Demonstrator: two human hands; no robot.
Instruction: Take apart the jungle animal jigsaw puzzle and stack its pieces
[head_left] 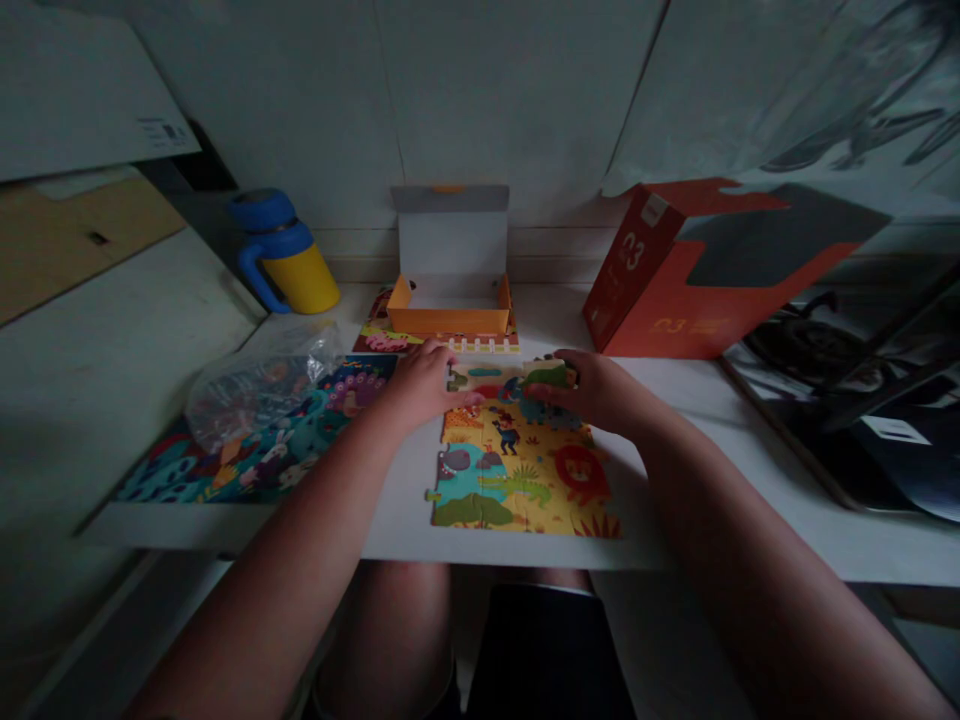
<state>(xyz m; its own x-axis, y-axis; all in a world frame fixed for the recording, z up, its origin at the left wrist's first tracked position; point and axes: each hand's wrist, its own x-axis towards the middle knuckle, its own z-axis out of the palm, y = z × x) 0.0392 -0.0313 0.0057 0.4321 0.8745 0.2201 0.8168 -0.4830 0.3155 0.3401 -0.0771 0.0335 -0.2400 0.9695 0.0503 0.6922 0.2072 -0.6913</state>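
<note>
A colourful animal jigsaw puzzle (pixel 521 470) lies partly assembled on the white table (pixel 712 430), right in front of me. My left hand (pixel 420 385) rests on the puzzle's upper left corner, fingers curled and pressing down on the pieces there. My right hand (pixel 589 390) is at the upper right corner, its fingers pinching a green puzzle piece (pixel 546 376) over the top row. Both forearms reach in from the bottom of the view.
A small open orange box (pixel 450 300) stands behind the puzzle on another picture board. A clear plastic bag (pixel 262 385) lies on a blue finished puzzle (pixel 247 455) at left. A blue-and-yellow jug (pixel 289 255) stands back left, a large red carton (pixel 675 275) back right.
</note>
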